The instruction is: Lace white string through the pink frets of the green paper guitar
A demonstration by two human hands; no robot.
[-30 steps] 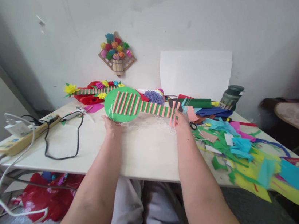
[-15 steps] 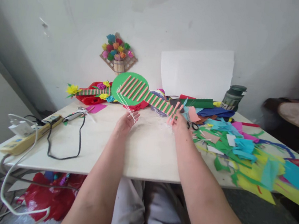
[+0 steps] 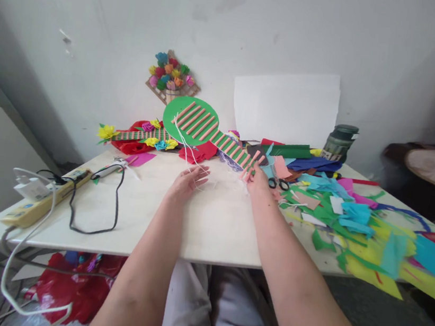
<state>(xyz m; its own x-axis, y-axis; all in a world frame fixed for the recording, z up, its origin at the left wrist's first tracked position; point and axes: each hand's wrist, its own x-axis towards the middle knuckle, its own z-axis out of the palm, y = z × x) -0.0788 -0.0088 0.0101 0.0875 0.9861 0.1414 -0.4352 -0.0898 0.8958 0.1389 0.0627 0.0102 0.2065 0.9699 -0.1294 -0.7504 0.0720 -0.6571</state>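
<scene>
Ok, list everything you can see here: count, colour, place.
Table: one, white, centre
Guitar-shaped craft: one, green and pink, raised above table
Strings: several, white, hanging from craft
Flowered piece: one, mainly green, table's back left
Paper scraps: many, mixed colours, table's right
Scissors: one, black handles, left of scraps
Jar: one, dark green, table's back right
Sheet: one, white, against wall
Flower ornament: one, multicoloured, against wall
Power strip: one, yellowish, table's left
Cord: one, black, table's left
Bag: one, red, below table
Left hand: one, bare, at strings
Right hand: one, bare, gripping craft
</scene>
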